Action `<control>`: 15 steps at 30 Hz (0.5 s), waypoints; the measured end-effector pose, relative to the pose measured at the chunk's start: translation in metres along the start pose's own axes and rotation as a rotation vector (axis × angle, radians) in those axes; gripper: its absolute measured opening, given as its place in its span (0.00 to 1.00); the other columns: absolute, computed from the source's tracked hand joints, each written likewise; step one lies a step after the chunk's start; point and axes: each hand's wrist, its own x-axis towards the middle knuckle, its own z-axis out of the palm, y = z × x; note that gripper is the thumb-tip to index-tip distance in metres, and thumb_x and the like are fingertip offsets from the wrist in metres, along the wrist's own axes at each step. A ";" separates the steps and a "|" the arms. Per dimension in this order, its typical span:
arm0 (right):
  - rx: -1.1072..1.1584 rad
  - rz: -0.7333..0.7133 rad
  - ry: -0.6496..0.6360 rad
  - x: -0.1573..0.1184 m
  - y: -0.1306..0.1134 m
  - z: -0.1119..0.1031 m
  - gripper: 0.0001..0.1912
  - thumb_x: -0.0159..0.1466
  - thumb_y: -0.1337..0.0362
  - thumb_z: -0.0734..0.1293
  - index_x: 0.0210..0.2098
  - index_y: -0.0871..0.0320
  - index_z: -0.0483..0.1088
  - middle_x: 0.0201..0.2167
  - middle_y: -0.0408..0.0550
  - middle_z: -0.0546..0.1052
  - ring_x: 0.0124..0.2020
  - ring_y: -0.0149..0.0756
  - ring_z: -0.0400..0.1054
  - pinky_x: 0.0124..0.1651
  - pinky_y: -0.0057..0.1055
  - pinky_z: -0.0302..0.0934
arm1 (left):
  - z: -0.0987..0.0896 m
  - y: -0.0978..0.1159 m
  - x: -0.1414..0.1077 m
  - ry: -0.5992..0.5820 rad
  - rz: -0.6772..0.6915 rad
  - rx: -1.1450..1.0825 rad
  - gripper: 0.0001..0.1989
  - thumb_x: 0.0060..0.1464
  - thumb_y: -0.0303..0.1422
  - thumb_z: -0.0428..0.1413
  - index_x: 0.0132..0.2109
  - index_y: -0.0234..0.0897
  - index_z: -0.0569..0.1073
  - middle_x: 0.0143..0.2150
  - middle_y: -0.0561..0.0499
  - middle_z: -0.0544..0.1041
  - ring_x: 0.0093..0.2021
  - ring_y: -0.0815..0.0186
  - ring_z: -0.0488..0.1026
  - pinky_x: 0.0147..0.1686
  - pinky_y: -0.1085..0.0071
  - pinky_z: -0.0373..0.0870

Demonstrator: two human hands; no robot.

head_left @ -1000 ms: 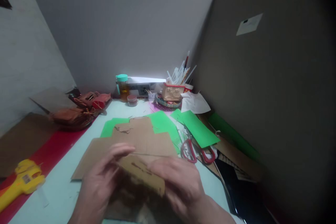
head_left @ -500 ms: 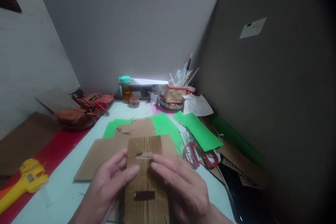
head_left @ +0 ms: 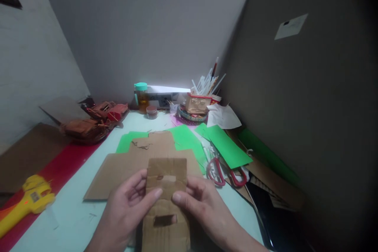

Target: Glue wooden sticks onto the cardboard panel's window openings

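A narrow cardboard strip [head_left: 167, 193] with two rectangular slots is held up close to me, its far end raised over the table. My left hand [head_left: 124, 208] pinches its left edge, the thumb lying on the face. My right hand [head_left: 208, 208] grips the right edge with the thumb on the face and the fingers behind. Through the lower slot a bit of fingertip shows. Behind the strip lies a larger flat piece of cardboard [head_left: 118, 165] with a torn patch, resting partly over green paper [head_left: 186, 139].
Red-handled scissors [head_left: 215, 171] lie right of the cardboard beside a green sheet [head_left: 227, 145]. At the left is a yellow glue gun [head_left: 32, 201]. Along the back stand a teal-lidded jar [head_left: 142, 98], a small tub [head_left: 151, 112] and a box of sticks [head_left: 199, 102].
My right hand has shifted from fingertips at the upper slot to gripping the strip's right edge. The strip has tilted slightly and its top end sits a little lower.
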 end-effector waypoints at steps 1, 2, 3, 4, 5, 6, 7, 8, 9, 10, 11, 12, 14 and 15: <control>0.001 -0.011 -0.001 0.000 0.000 -0.001 0.21 0.59 0.50 0.75 0.46 0.58 0.81 0.36 0.48 0.83 0.36 0.39 0.77 0.39 0.30 0.67 | 0.000 0.000 0.000 -0.009 -0.009 -0.007 0.20 0.47 0.39 0.71 0.47 0.40 0.79 0.42 0.50 0.86 0.40 0.61 0.83 0.46 0.67 0.81; 0.007 -0.024 -0.006 -0.001 0.000 -0.001 0.21 0.60 0.50 0.75 0.47 0.57 0.81 0.37 0.48 0.83 0.36 0.38 0.77 0.40 0.30 0.67 | 0.000 0.001 -0.001 -0.018 -0.017 -0.014 0.19 0.48 0.39 0.70 0.47 0.40 0.79 0.42 0.50 0.86 0.40 0.61 0.83 0.45 0.67 0.81; 0.018 -0.035 -0.013 -0.001 0.000 -0.001 0.20 0.61 0.51 0.74 0.47 0.56 0.80 0.37 0.48 0.83 0.37 0.38 0.77 0.41 0.30 0.67 | 0.000 0.001 -0.001 -0.024 -0.022 -0.019 0.19 0.48 0.39 0.70 0.47 0.41 0.79 0.43 0.49 0.86 0.41 0.61 0.83 0.44 0.68 0.81; 0.031 -0.047 -0.025 -0.002 -0.001 -0.001 0.20 0.61 0.52 0.74 0.48 0.56 0.80 0.38 0.48 0.83 0.38 0.38 0.77 0.42 0.30 0.67 | 0.000 0.002 -0.002 -0.024 -0.024 -0.022 0.18 0.48 0.39 0.70 0.47 0.41 0.80 0.43 0.49 0.86 0.41 0.61 0.83 0.43 0.68 0.81; 0.044 -0.057 -0.034 -0.002 -0.001 -0.001 0.19 0.62 0.52 0.74 0.49 0.55 0.80 0.39 0.48 0.83 0.39 0.38 0.77 0.42 0.29 0.67 | 0.001 0.003 -0.002 -0.017 -0.021 -0.018 0.18 0.48 0.39 0.70 0.46 0.41 0.80 0.43 0.49 0.86 0.40 0.60 0.83 0.42 0.68 0.81; 0.054 -0.065 -0.040 -0.001 -0.001 0.000 0.19 0.62 0.53 0.73 0.49 0.55 0.80 0.39 0.48 0.83 0.40 0.38 0.77 0.43 0.29 0.67 | 0.002 0.003 -0.003 -0.005 -0.010 -0.006 0.18 0.48 0.39 0.70 0.46 0.41 0.81 0.42 0.48 0.86 0.40 0.59 0.83 0.42 0.67 0.81; 0.056 -0.069 -0.042 -0.001 -0.001 0.001 0.19 0.62 0.53 0.73 0.49 0.55 0.80 0.40 0.48 0.83 0.40 0.38 0.77 0.43 0.29 0.67 | 0.003 0.004 -0.003 0.013 0.009 0.013 0.17 0.47 0.39 0.70 0.45 0.40 0.81 0.42 0.47 0.87 0.40 0.58 0.83 0.42 0.66 0.81; 0.053 -0.071 -0.040 -0.001 -0.001 0.001 0.19 0.62 0.54 0.73 0.49 0.55 0.80 0.41 0.48 0.83 0.41 0.38 0.77 0.43 0.29 0.67 | 0.004 0.004 -0.003 0.035 0.031 0.036 0.17 0.47 0.39 0.70 0.44 0.39 0.82 0.41 0.46 0.87 0.40 0.57 0.83 0.43 0.66 0.81; 0.039 -0.073 -0.029 -0.001 0.000 0.002 0.19 0.63 0.54 0.73 0.50 0.55 0.79 0.41 0.48 0.83 0.41 0.39 0.77 0.42 0.29 0.67 | 0.005 0.004 -0.003 0.053 0.049 0.054 0.16 0.47 0.39 0.70 0.43 0.39 0.82 0.41 0.45 0.87 0.40 0.56 0.83 0.43 0.65 0.81; -0.004 -0.086 -0.002 -0.001 0.001 0.002 0.18 0.63 0.54 0.72 0.49 0.56 0.79 0.40 0.49 0.83 0.40 0.39 0.76 0.41 0.30 0.68 | 0.005 0.003 -0.002 0.059 0.062 0.067 0.15 0.47 0.39 0.70 0.42 0.38 0.82 0.41 0.45 0.87 0.41 0.55 0.83 0.43 0.65 0.80; -0.084 -0.120 0.043 -0.001 0.002 0.001 0.16 0.65 0.56 0.71 0.48 0.56 0.80 0.39 0.48 0.83 0.39 0.39 0.76 0.40 0.30 0.68 | 0.005 0.003 -0.002 0.062 0.071 0.075 0.15 0.47 0.39 0.70 0.42 0.39 0.82 0.41 0.45 0.87 0.41 0.55 0.83 0.43 0.66 0.80; -0.200 -0.184 0.096 -0.001 0.003 0.000 0.13 0.66 0.58 0.69 0.47 0.56 0.80 0.36 0.48 0.83 0.37 0.38 0.76 0.39 0.30 0.69 | 0.005 0.003 -0.001 0.066 0.076 0.078 0.15 0.47 0.39 0.70 0.42 0.39 0.82 0.41 0.45 0.87 0.41 0.56 0.83 0.43 0.67 0.79; -0.472 -0.445 0.186 -0.002 0.004 -0.004 0.12 0.67 0.67 0.66 0.45 0.55 0.80 0.33 0.46 0.83 0.34 0.36 0.77 0.37 0.29 0.69 | 0.001 0.003 0.002 0.083 0.078 0.071 0.14 0.47 0.39 0.70 0.42 0.40 0.83 0.41 0.46 0.86 0.42 0.57 0.82 0.42 0.71 0.78; -0.593 -0.616 0.207 -0.003 0.004 -0.006 0.14 0.67 0.71 0.65 0.47 0.55 0.79 0.34 0.46 0.84 0.35 0.35 0.78 0.38 0.29 0.69 | -0.001 0.004 0.003 0.093 0.073 0.054 0.14 0.46 0.39 0.70 0.41 0.41 0.83 0.42 0.47 0.86 0.43 0.57 0.82 0.42 0.72 0.77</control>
